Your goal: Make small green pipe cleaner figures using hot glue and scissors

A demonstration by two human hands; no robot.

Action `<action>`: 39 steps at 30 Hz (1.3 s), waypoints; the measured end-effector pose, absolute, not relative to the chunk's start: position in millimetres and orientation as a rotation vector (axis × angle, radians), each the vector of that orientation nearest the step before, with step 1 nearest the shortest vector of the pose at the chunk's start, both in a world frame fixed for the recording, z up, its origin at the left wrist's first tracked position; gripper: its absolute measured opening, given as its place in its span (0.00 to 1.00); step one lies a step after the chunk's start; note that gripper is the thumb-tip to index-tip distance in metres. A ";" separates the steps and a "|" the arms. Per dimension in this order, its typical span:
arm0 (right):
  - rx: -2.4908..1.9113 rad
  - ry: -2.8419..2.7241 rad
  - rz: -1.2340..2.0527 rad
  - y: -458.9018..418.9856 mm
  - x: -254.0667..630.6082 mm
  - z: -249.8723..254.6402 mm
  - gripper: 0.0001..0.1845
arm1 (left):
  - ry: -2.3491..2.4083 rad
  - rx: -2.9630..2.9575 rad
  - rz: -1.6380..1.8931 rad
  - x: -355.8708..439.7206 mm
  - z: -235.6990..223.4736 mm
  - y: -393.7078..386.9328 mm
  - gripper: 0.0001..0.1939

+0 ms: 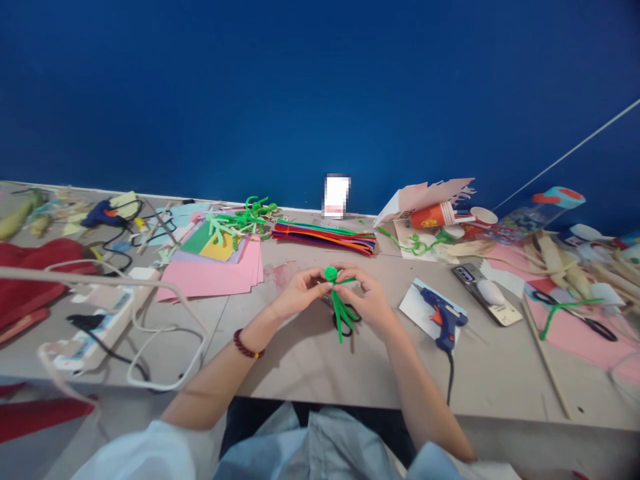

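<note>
My left hand (300, 293) and my right hand (363, 298) meet above the table, and the fingertips of both pinch a green pipe cleaner piece (340, 308). It has a round coiled top (331, 273) with several strands hanging down. Black-handled scissors (345, 321) lie on the table just beneath my hands, partly hidden by them and the strands. A blue glue gun (443, 317) rests on a white sheet to the right of my right hand. A dark red bead bracelet (247, 344) circles my left wrist.
Behind my hands lies a bundle of multicoloured pipe cleaners (325, 237). Pink and coloured paper sheets (210, 277) are stacked on the left, near a white power strip (95, 327) with tangled cords. Paper cups (434, 216), scissors (570, 317) and wooden sticks crowd the right side.
</note>
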State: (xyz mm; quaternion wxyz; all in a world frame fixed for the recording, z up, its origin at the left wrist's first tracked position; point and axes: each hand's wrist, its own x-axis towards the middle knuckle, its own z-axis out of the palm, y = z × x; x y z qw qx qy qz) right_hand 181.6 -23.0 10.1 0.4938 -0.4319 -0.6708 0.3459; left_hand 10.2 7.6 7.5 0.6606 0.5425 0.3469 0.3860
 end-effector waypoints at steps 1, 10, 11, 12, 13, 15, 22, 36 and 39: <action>-1.070 -1.621 0.835 -23.4 181.5 9.9 0.05 | 0.770 1.206 0.877 9.9 8.6 7.3 0.13; -1.148 -1.512 0.780 -21.0 175.5 -0.1 0.07 | 0.679 0.868 0.800 12.7 6.7 9.2 0.14; -1.137 -1.519 0.787 -21.0 174.4 0.2 0.07 | 0.682 0.857 0.782 13.1 5.9 9.1 0.15; -1.133 -1.521 0.785 -21.1 173.3 0.7 0.08 | 0.688 0.856 0.772 13.4 5.2 9.0 0.15; -1.134 -1.515 0.781 -21.2 172.5 1.6 0.08 | 0.701 0.864 0.778 13.6 4.5 8.9 0.16; -1.144 -1.482 0.789 -21.4 171.4 3.5 0.07 | 0.749 0.912 0.825 13.7 2.8 9.0 0.16; -1.188 -1.459 0.712 -21.9 171.5 4.8 0.05 | 0.905 1.082 0.887 13.4 0.8 11.9 0.15; -1.127 -1.346 0.875 -24.8 168.3 2.0 0.07 | 0.988 1.128 0.927 18.8 -3.2 7.2 0.12; -1.033 -1.336 0.962 -24.8 168.4 3.4 0.10 | 1.008 1.100 0.968 17.8 -1.1 8.2 0.11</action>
